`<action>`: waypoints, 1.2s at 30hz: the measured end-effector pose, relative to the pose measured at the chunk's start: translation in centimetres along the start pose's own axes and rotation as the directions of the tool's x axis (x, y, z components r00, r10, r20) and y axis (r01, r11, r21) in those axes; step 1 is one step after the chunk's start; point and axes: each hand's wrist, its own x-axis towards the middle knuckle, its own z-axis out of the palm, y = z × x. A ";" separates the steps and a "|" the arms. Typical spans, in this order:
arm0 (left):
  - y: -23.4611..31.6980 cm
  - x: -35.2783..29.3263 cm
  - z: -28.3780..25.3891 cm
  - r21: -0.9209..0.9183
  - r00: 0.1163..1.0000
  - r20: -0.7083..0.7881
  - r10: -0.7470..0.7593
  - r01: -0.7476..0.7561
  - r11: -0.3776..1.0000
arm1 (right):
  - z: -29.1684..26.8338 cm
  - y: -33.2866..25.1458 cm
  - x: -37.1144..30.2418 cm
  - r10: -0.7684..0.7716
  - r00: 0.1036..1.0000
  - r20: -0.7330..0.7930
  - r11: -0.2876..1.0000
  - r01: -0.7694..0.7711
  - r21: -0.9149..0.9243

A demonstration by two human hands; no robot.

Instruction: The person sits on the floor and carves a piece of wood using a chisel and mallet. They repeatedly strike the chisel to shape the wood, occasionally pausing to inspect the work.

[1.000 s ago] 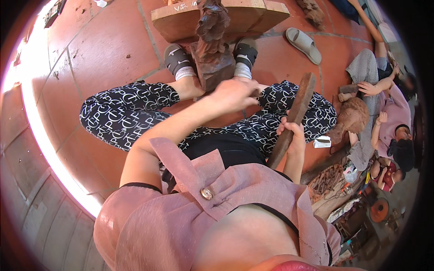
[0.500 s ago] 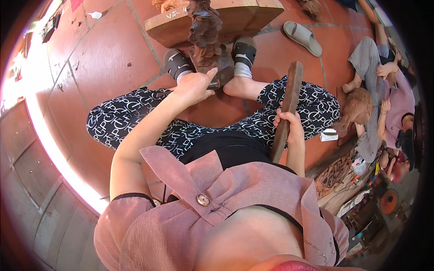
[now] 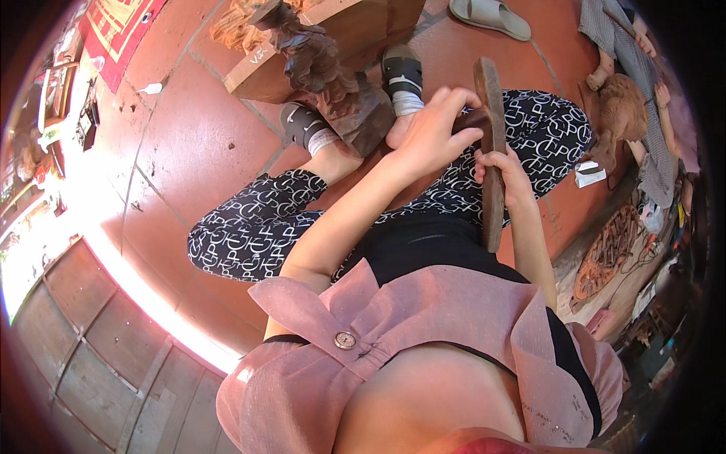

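My left hand (image 3: 435, 132) reaches across to the right, its fingers and thumb curled around a tool with a dark brown rounded end (image 3: 473, 119). Most of that tool is hidden by the hand. The rounded end lies against, or right beside, a long flat brown wooden bar (image 3: 491, 94); I cannot tell whether they touch. Closed around the bar's middle is my right hand (image 3: 508, 175), holding it upright over my right thigh. A dark carved wooden figure (image 3: 310, 64) leans left between my feet, its block-like base (image 3: 368, 117) between my sandals.
Behind the figure stands a thick wooden slab (image 3: 261, 72). A loose slipper (image 3: 491, 17) lies at the far right. On the right are a carved brown piece (image 3: 622, 113), a small white box (image 3: 590, 173), a tray of tools (image 3: 607, 253) and another person's striped trouser leg (image 3: 654, 144).
My left hand has moved right, from the figure's base to the bar, with the brown-ended tool. The right hand still grips the bar. The view has shifted, and the figure appears more tilted.
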 end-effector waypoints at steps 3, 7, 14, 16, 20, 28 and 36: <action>-0.5 2.8 0.5 0.183 0.994 -0.103 0.038 -0.018 0.983 | 0.3 -0.2 -0.3 -0.043 0.999 0.004 0.998 0.043 0.046; -4.2 5.2 0.4 0.333 0.975 -0.142 0.170 -0.115 0.936 | 0.4 0.1 -0.6 -0.036 0.999 -0.011 0.998 0.037 0.051; -7.4 4.8 1.1 0.477 0.988 -0.154 -0.002 0.076 0.875 | 1.0 0.0 -0.3 -0.060 0.998 -0.036 0.998 0.060 0.008; -7.8 4.5 1.2 0.489 0.985 -0.171 0.030 0.058 0.870 | 1.0 0.0 -0.4 -0.071 0.997 -0.025 0.997 0.071 0.001; -6.8 4.9 0.5 0.354 0.970 -0.241 -0.027 0.114 0.928 | 1.7 -0.6 -1.1 -0.126 0.991 -0.051 0.992 0.125 -0.017; -6.7 4.9 -0.2 0.351 0.956 -0.292 -0.026 0.133 0.927 | 3.5 -2.5 -0.7 -0.502 0.861 -0.079 0.854 0.478 -0.206; -7.3 5.2 0.0 0.367 0.958 -0.285 -0.028 0.136 0.920 | 4.0 -2.7 -0.7 -0.271 0.963 -0.009 0.734 0.201 -0.649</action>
